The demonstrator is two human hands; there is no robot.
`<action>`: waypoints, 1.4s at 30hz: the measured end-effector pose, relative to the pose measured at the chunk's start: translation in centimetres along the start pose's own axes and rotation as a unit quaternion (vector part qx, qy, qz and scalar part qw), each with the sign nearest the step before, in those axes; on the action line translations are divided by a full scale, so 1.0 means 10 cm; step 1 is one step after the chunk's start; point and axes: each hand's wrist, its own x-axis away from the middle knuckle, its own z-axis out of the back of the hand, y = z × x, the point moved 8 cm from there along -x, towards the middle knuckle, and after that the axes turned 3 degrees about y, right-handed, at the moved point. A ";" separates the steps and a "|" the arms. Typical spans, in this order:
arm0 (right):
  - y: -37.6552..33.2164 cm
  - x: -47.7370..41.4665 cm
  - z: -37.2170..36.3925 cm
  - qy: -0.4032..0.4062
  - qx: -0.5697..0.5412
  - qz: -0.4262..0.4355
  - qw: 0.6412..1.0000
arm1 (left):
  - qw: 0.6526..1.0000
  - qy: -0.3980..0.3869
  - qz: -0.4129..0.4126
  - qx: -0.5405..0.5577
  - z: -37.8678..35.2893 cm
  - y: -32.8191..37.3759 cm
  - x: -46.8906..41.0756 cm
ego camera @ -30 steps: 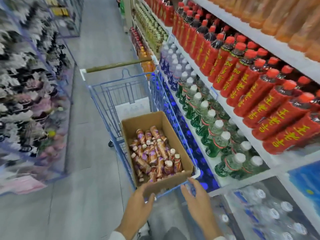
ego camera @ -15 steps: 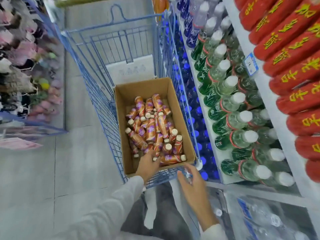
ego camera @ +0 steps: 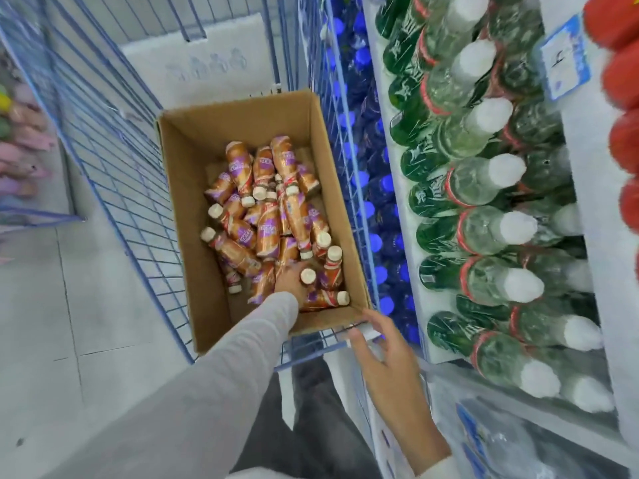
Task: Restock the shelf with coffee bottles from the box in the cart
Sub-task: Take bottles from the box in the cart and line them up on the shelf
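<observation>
Bottles lie heaped in the box, just ahead of the left hand. That hand reaches in and curls round one bottle by the box's near wall. The right hand holds nothing; its loosely spread fingers rest on the cart rim. The shelf stands to its right.

The blue wire cart carries a cardboard box of loosely piled coffee bottles.
</observation>
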 end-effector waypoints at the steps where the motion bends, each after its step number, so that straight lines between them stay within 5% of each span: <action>1: 0.00 -0.01 0.00 -0.004 0.004 0.002 1.000 | 1.000 0.000 0.008 0.013 -0.01 -0.05 -0.01; 8: -0.16 -0.10 -0.14 -0.036 0.016 0.039 0.998 | 0.976 0.024 0.025 0.216 0.32 -0.18 0.30; 14: -0.50 -0.43 -0.53 -0.093 0.076 0.090 0.989 | 0.893 0.060 0.020 0.445 1.09 -0.36 0.96; 26: -0.96 -1.49 -2.32 -0.225 0.198 0.103 0.948 | 0.756 0.163 0.045 0.632 1.77 -0.71 1.67; 31: -0.73 -1.85 -3.02 -0.231 0.283 0.118 0.923 | 0.733 0.196 0.068 0.648 1.88 -0.84 1.69; 37: -0.83 -1.80 -3.19 -0.105 0.389 0.194 0.895 | 0.753 0.226 0.063 0.615 2.01 -1.02 1.77; 42: -0.81 -1.65 -3.06 -0.111 0.301 0.178 0.930 | 0.765 0.227 0.071 0.598 2.07 -1.10 1.93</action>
